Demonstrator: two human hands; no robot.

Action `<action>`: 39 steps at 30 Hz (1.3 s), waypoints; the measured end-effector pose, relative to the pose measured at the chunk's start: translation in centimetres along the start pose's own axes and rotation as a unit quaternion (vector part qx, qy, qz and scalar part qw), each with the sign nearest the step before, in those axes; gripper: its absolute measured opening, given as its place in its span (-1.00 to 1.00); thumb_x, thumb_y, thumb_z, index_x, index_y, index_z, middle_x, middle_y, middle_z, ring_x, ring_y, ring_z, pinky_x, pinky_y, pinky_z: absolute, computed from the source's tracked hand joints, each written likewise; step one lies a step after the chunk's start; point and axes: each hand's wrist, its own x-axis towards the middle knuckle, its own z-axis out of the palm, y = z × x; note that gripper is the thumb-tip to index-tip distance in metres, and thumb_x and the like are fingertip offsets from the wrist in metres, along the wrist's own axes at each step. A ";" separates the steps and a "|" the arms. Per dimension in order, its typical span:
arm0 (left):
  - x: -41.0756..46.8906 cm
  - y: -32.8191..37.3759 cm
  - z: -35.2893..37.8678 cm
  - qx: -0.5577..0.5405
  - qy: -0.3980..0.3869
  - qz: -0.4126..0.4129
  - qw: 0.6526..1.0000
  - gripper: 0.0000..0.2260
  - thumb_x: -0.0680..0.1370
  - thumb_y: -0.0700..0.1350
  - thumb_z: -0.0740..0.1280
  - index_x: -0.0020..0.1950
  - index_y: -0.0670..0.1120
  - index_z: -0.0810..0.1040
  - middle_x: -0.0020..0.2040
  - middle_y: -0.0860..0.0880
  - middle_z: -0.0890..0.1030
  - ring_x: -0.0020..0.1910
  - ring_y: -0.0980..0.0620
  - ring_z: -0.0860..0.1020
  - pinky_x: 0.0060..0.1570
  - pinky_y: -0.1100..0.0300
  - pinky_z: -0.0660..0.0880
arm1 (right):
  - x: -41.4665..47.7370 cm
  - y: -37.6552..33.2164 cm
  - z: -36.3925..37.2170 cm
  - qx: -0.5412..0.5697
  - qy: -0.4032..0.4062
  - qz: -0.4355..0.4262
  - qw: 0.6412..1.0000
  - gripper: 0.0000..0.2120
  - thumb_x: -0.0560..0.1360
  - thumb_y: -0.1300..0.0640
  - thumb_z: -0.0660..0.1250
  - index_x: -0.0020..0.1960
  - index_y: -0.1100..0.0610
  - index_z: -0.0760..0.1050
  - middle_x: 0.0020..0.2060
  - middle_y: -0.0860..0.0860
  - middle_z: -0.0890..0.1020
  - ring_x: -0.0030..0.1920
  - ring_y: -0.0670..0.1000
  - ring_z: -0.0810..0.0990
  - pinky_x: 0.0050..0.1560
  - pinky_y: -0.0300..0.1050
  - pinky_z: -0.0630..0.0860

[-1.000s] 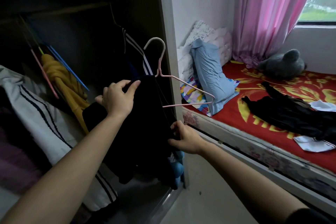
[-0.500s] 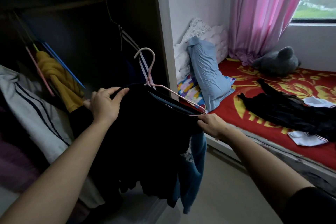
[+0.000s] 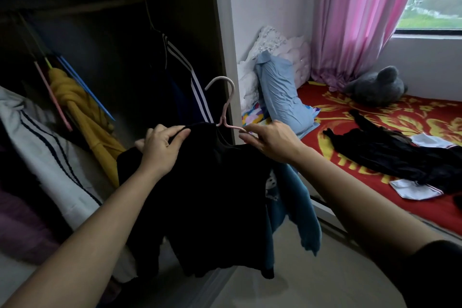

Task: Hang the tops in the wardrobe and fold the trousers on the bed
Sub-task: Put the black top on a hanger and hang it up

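— Left hand (image 3: 160,150), state?
— Pinching black long-sleeved top (image 3: 205,207) at one shoulder; right hand (image 3: 270,142) grips pink hanger (image 3: 226,105).
— Top's position?
— Draped below both hands (blue garment (image 3: 295,197) behind), before the wardrobe (image 3: 222,32).

both hands, left hand (image 3: 160,150) and right hand (image 3: 271,141), reach forward with fingers curled, pinching.

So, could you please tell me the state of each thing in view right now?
black top: draped on the pink hanger, not yet hung.
pink hanger: hook free, hung on nothing.
left hand: pinches the black top.
right hand: grips the pink hanger.
wardrobe: open.
dark trousers: unfolded on the bed.
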 end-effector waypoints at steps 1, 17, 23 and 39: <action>0.1 -0.2 0.2 -0.014 -0.008 -0.007 1.000 -0.72 0.62 0.15 0.22 0.22 0.11 0.61 -0.04 0.04 0.49 0.10 0.02 0.38 0.14 0.01 0.14 | 0.7 0.0 -0.1 -0.011 -0.007 -0.013 1.000 -0.53 0.61 -0.28 0.01 0.04 -0.01 0.57 -0.37 0.11 0.60 -0.29 0.25 0.60 -0.32 0.01 0.44; 0.4 -5.6 -2.0 -0.289 -0.013 -0.108 0.951 -0.85 0.58 0.05 0.33 0.12 0.09 0.61 0.17 -0.01 0.58 0.12 0.11 0.57 0.11 0.25 0.49 | 0.4 3.4 -2.6 -0.015 -0.022 0.043 0.999 -0.73 0.64 -0.01 0.23 0.22 0.07 0.60 -0.08 0.10 0.60 -0.02 0.19 0.57 -0.07 0.07 0.47; 1.1 -4.6 -1.7 -0.290 -0.023 -0.097 0.952 -0.85 0.60 -0.01 0.33 0.13 0.03 0.62 0.13 -0.01 0.56 0.05 0.18 0.56 -0.10 0.46 0.47 | 1.8 0.5 -1.4 -0.073 -0.113 -0.029 0.990 -0.64 0.63 -0.12 0.12 0.20 -0.01 0.61 -0.03 0.09 0.64 0.02 0.19 0.58 -0.03 0.04 0.44; 2.2 -9.1 -5.0 -0.088 -0.078 -0.008 0.993 -0.84 0.59 0.07 0.32 0.13 0.32 0.52 0.06 0.13 0.55 0.04 0.15 0.55 0.04 0.16 0.51 | 8.0 -6.0 -3.9 0.082 0.052 0.023 0.995 -0.74 0.63 -0.08 0.24 0.20 -0.01 0.60 -0.12 -0.13 0.46 -0.11 0.05 0.58 -0.15 0.03 0.52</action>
